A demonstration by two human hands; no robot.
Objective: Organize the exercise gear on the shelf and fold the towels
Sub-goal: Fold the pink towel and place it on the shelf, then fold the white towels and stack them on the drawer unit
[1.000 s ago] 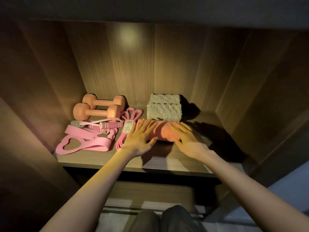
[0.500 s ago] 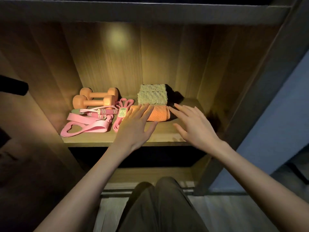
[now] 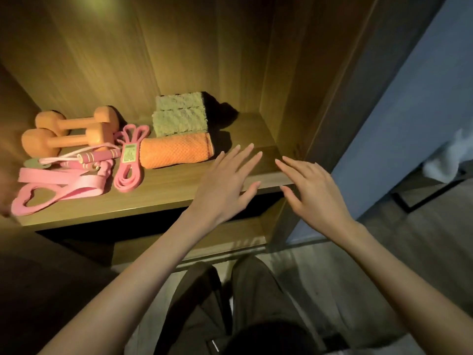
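- We see the left hand [image 3: 225, 185] with its fingers straight and spread. It holds nothing and is over the right front part of the shelf [image 3: 166, 198]. We cannot tell whether the palm touches the wood.
- The right hand [image 3: 314, 190] is just beside it, over the front right corner of the shelf. Its fingers are also straight and spread, and nothing is in it.
- Near the fingertips of the left hand, but apart from them, the orange towel [image 3: 176, 151] lies across the shelf as one long bundle.
- Just behind the orange towel, the green towel [image 3: 179, 116] sits folded into a thick block, near the back wall.
- Just beside the orange towel, on its left, lies a pink resistance band [image 3: 128, 162] in a narrow loop with a label on it.
- Further left, a jump rope [image 3: 98, 157] with pink handles lies partly on a wide pink strap [image 3: 58, 188], which has a heart-shaped opening near the front edge.
- Behind these, at the rear left, two orange dumbbells [image 3: 64, 140] lie side by side.
- Below the shelf we see the person's dark trousers [image 3: 256, 290].
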